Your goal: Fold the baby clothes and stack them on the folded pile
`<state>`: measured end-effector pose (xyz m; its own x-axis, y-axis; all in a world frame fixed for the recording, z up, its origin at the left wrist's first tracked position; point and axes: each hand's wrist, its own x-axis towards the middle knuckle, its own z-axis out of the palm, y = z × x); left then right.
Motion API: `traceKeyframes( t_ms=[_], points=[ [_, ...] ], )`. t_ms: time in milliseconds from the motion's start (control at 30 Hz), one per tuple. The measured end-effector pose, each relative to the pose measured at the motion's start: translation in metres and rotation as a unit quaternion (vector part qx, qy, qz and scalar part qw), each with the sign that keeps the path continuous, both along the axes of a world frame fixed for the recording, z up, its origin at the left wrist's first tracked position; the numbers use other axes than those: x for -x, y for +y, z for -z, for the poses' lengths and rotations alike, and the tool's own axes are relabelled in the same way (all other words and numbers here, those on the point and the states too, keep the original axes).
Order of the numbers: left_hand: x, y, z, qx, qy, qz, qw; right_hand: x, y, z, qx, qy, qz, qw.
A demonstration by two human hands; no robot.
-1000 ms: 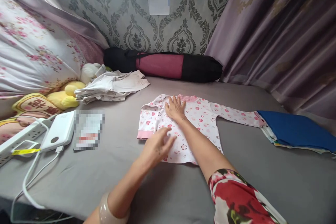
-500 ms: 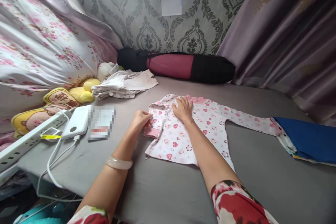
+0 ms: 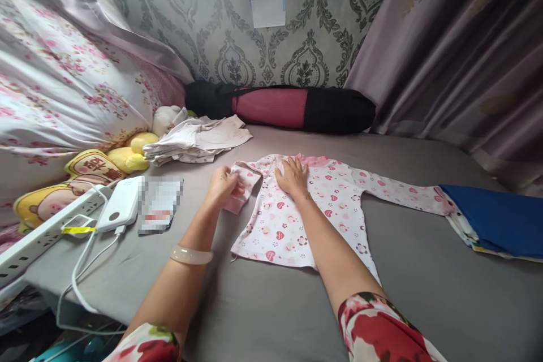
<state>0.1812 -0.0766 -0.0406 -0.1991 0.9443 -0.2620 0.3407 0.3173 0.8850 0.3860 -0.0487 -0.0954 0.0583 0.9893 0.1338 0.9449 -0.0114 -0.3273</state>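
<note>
A small white long-sleeved shirt (image 3: pixel 335 209) with pink hearts and flowers lies spread on the grey bed surface (image 3: pixel 263 311). Its pink collar points away from me. My left hand (image 3: pixel 224 185) pinches the left sleeve, which bends down to a pink cuff beneath my fingers. Flat on the shirt's upper left chest rests my right hand (image 3: pixel 292 177), fingers spread. The right sleeve stretches out to the side, its cuff touching a folded blue cloth (image 3: pixel 496 218).
Folded pale clothes (image 3: pixel 199 138) lie at the back left, beside yellow plush toys (image 3: pixel 127 155). A white power bank (image 3: pixel 121 203), cables and a power strip (image 3: pixel 55 232) occupy the left edge. Along the wall runs a black and maroon long bag (image 3: pixel 271 106).
My left hand has drawn the left sleeve outward, away from the shirt's body, opening a gap beside it. My right hand stays pressed on the chest. The view has shifted slightly.
</note>
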Motion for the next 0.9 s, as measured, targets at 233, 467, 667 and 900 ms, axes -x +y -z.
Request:
traceKeyframes(
  t_ms=[233, 467, 667, 900],
  points=[
    [0.003, 0.018, -0.002, -0.319, 0.070, -0.054, 0.944, 0.000, -0.002, -0.002, 0.002, 0.000, -0.003, 1.000],
    [0.016, 0.058, 0.021, -0.282, -0.172, -0.200, 0.922, -0.002, -0.003, 0.000, -0.025, 0.028, -0.113, 0.993],
    [0.024, 0.083, 0.002, -0.132, -0.325, -0.186, 0.918, -0.004, -0.001, 0.002, -0.018, 0.048, -0.182, 0.982],
    [0.025, 0.109, -0.016, -0.172, -0.399, -0.160, 0.886, 0.001, -0.002, -0.009, 0.030, 0.048, -0.133, 0.989]
  ],
)
